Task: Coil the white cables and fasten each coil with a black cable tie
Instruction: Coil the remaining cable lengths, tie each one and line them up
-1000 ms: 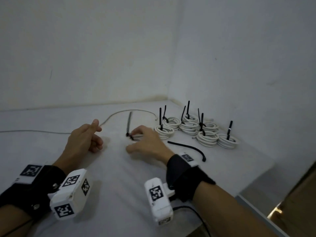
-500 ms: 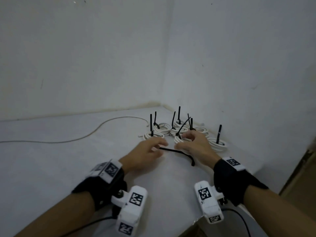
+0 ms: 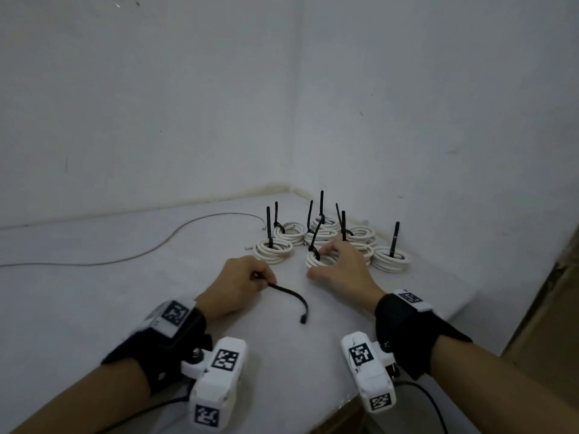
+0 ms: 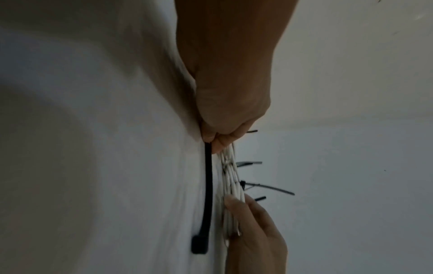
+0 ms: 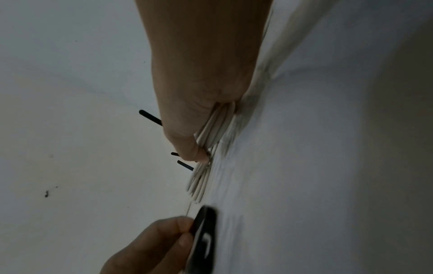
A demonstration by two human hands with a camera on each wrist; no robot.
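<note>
My left hand (image 3: 247, 281) pinches one end of a loose black cable tie (image 3: 293, 297) that curves over the white table towards me; in the left wrist view the tie (image 4: 208, 187) hangs from the fingertips. My right hand (image 3: 336, 264) lies on a tied white coil (image 3: 315, 260) at the front of a cluster of several tied coils (image 3: 324, 238), thumb and fingers curled round its edge (image 5: 211, 128). A long uncoiled white cable (image 3: 150, 249) lies across the table to the left.
The white table (image 3: 94, 308) meets two white walls in a corner behind the coils. Its right edge (image 3: 463, 308) drops off just beyond the rightmost coil (image 3: 390, 261). Black tie tails stick up from the coils.
Both hands moved right to the coil cluster. The right hand carried the tied coil there and set it down; the left hand took hold of the loose black tie.
</note>
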